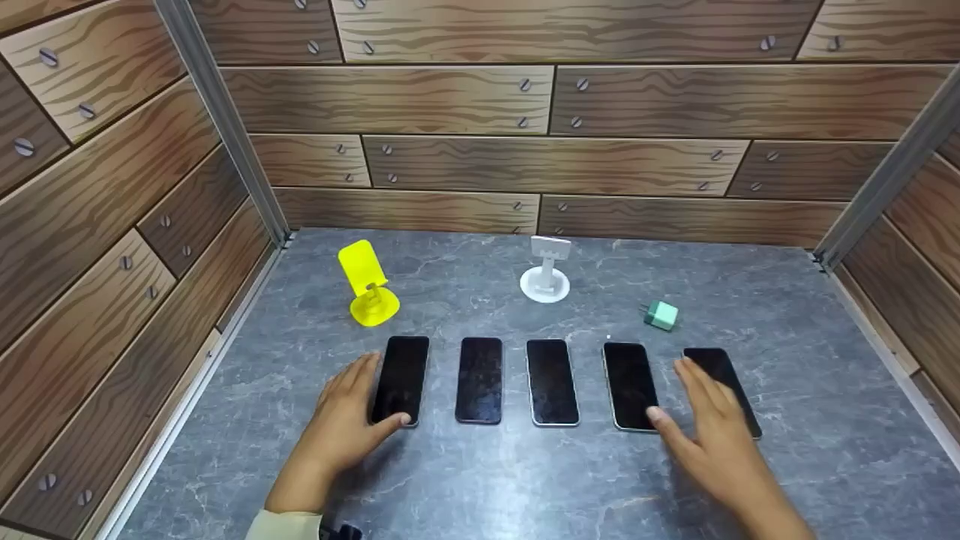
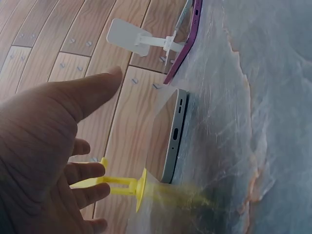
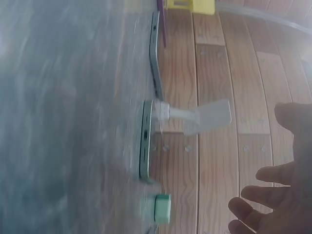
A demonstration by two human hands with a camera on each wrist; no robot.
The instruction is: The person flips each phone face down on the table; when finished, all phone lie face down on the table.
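Several dark-screened phones lie in a row, face up. My left hand (image 1: 341,424), fingers extended, is at the left side of the leftmost phone (image 1: 402,379); in the left wrist view a gap shows between the hand (image 2: 58,146) and that phone's edge (image 2: 174,139). Over the rightmost phone (image 1: 716,367) hovers my right hand (image 1: 709,439), partly covering it, its thumb near the lower right corner of the neighbouring phone (image 1: 628,382). Neither hand holds anything. Between them are a phone with a purplish edge (image 1: 479,381) and a silver-edged one (image 1: 553,382).
Behind the row stand a yellow phone stand (image 1: 367,281) on the left and a white phone stand (image 1: 548,270) near the middle. A green plug adapter (image 1: 661,315) lies at the right. Wood-patterned walls (image 1: 450,101) enclose the grey marbled table (image 1: 465,480) at the back and sides.
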